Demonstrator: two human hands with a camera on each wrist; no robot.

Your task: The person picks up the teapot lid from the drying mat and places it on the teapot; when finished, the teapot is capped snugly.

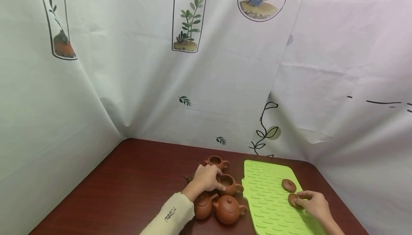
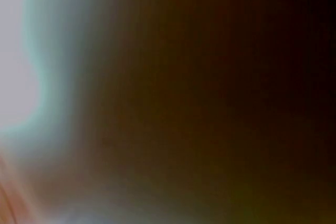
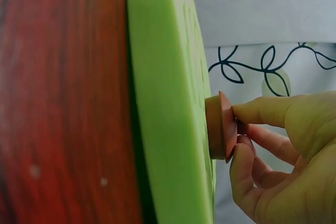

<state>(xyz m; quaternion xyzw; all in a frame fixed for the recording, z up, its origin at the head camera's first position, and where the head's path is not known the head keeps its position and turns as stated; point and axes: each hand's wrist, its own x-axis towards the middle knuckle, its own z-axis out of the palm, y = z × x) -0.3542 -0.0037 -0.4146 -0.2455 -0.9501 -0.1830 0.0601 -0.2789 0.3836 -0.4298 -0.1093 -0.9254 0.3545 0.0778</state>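
My left hand (image 1: pixel 206 179) grips a lidless brown clay teapot (image 1: pixel 229 188) on the table, thumb and fingers on either side of it. On the green mat, my right hand (image 1: pixel 317 206) pinches a round brown teapot lid (image 1: pixel 293 201) between thumb and fingers. In the right wrist view the lid (image 3: pixel 215 128) rests with its rim part against the mat, fingertips at its top. A second lid (image 1: pixel 289 185) lies just beyond it. The left wrist view is too dark and blurred to show the hand's work.
Another lidless teapot (image 1: pixel 215 161) stands behind the left hand. Two lidded teapots, one (image 1: pixel 227 211) nearer the mat and one (image 1: pixel 202 208) by the sleeve, stand in front. The ridged green mat (image 1: pixel 264 192) covers the table's right side. Printed cloth (image 1: pixel 206 84) hangs behind the dark-red table (image 1: pixel 135 188).
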